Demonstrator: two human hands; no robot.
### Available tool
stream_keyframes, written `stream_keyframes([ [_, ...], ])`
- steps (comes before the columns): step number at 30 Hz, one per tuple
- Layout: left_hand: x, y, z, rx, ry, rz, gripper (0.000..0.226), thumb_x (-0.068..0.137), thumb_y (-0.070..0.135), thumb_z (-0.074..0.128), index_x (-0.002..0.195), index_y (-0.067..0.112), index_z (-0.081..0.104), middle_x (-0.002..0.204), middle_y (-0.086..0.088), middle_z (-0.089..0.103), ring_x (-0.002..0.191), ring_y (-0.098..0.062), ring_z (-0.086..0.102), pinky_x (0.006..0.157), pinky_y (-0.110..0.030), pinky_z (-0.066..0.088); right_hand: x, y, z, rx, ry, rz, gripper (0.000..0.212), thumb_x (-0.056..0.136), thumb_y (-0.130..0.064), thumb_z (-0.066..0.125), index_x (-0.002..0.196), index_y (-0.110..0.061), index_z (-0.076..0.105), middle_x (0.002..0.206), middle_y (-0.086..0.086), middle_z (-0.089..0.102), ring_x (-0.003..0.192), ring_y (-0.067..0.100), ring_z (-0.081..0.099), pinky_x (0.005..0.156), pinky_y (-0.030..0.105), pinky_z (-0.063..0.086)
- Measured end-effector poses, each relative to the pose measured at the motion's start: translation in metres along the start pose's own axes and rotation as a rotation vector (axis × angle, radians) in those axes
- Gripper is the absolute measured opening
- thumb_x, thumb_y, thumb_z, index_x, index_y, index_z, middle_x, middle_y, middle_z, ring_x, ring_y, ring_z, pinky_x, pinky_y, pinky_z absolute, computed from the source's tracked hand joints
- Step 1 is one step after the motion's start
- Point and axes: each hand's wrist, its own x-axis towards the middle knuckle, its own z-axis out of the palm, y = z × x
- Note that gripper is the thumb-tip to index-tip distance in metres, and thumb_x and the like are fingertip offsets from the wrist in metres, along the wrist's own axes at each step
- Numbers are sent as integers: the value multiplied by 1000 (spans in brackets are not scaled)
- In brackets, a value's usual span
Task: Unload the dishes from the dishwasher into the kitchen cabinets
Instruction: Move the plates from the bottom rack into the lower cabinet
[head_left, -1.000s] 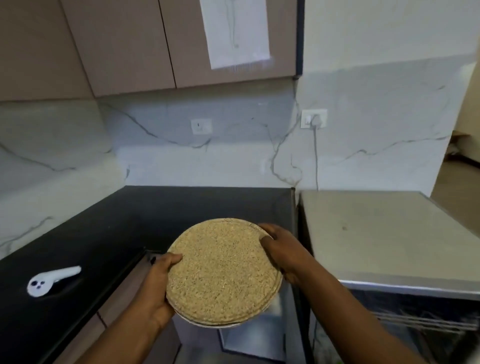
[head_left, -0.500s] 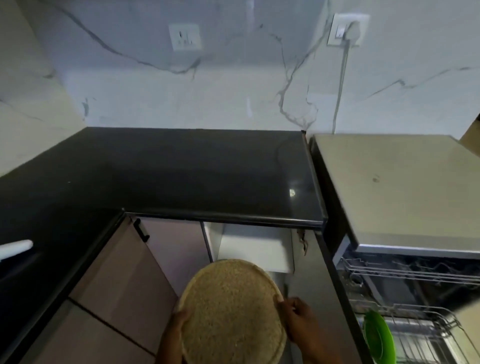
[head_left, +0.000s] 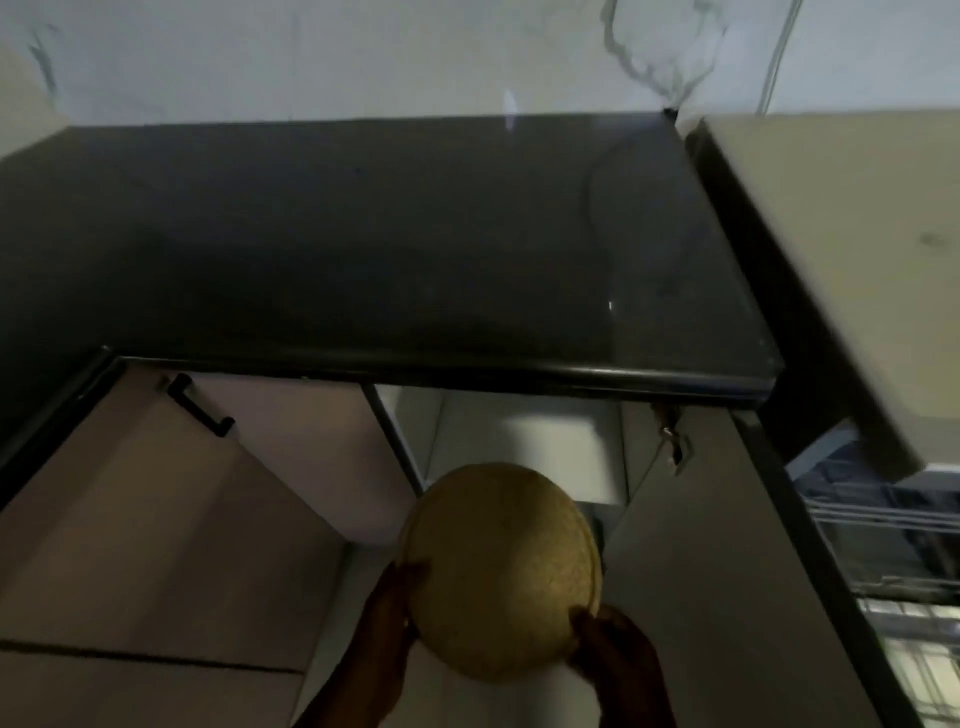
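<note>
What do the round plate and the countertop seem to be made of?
Plate: tan, matte and finely speckled, so perhaps husk fibre or melamine; the blur leaves it open. Countertop: black polished stone, likely granite, since it shows glossy reflections and a sharp highlight.

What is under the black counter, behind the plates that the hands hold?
Under the black counter an open cabinet shows pale inner walls. The left hand and right hand hold the speckled plates before it, so its lower part is covered. No contents can be seen.

Plates (head_left: 501, 571) between both hands — before the open cabinet (head_left: 519, 452), under the countertop (head_left: 363, 244).
</note>
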Motion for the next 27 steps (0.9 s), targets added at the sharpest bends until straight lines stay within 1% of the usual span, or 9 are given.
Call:
stream_keyframes([
  [2, 15, 15, 12, 78, -15, 66, 82, 67, 38, 81, 138, 15, 46, 107, -4, 61, 94, -22, 59, 68, -31, 49, 23, -6, 2, 70, 25, -47, 11, 87, -10, 66, 83, 0, 66, 78, 17, 65, 73, 30, 60, 67, 36, 49],
  [4, 48, 14, 20, 171, 4, 87, 55, 88, 31, 66, 135, 11, 48, 94, 0, 60, 86, -18, 58, 65, -29, 49, 50, -5, 8, 67, 32, -77, 13, 89, -13, 63, 86, -1, 66, 77, 14, 65, 72, 28, 59, 62, 32, 46],
  [9, 110, 28, 45, 303, 50, 114, 46, 85, 28, 70, 122, 5, 57, 95, -10, 65, 82, -24, 61, 65, -30, 52, 111, -11, 16, 68, 73, -85, 15, 90, -10, 62, 76, -3, 63, 72, 14, 61, 66, 24, 54, 56, 27, 42],
  [12, 137, 25, 53, 318, 113, 123, 35, 81, 16, 74, 109, 2, 59, 99, -21, 64, 72, -24, 60, 50, -25, 50, 143, -10, 20, 49, 85, -98, 17, 88, -10, 64, 73, -3, 64, 70, 14, 61, 67, 26, 55, 60, 30, 44],
  [17, 169, 19, 69, 319, 135, 5, 13, 86, 4, 65, 76, 5, 57, 83, -11, 58, 68, -21, 53, 69, -33, 47, 191, -29, 28, -117, 146, -159, 34, 85, -6, 66, 53, -9, 56, 55, 10, 57, 58, 23, 55, 60, 31, 43],
  [19, 174, 19, 74, 233, 92, -20, 4, 90, 2, 58, 91, 5, 59, 100, -9, 57, 78, -20, 54, 68, -28, 47, 202, -42, 35, -215, 198, -159, 32, 80, -5, 68, 50, -8, 57, 58, 12, 58, 59, 25, 57, 55, 26, 42],
  [22, 173, 16, 81, 120, 138, 14, 35, 93, 4, 56, 128, 6, 51, 122, -16, 54, 100, -29, 52, 82, -40, 51, 212, -52, 40, -288, 251, -152, 21, 77, -9, 72, 57, -4, 66, 64, 10, 64, 66, 26, 62, 58, 24, 47],
  [25, 170, 16, 87, 49, 103, -24, 37, 94, 5, 55, 130, 0, 48, 116, -19, 56, 94, -30, 56, 75, -41, 51, 213, -47, 40, -207, 290, -174, 18, 78, -17, 77, 86, -1, 73, 87, 13, 71, 87, 29, 66, 74, 30, 50],
  [27, 172, 20, 88, 20, 121, -44, 33, 94, 3, 54, 126, -4, 51, 110, -20, 58, 82, -27, 59, 64, -36, 51, 207, -43, 41, -209, 311, -183, 13, 79, -13, 75, 87, -2, 72, 87, 13, 68, 87, 27, 64, 72, 29, 47],
])
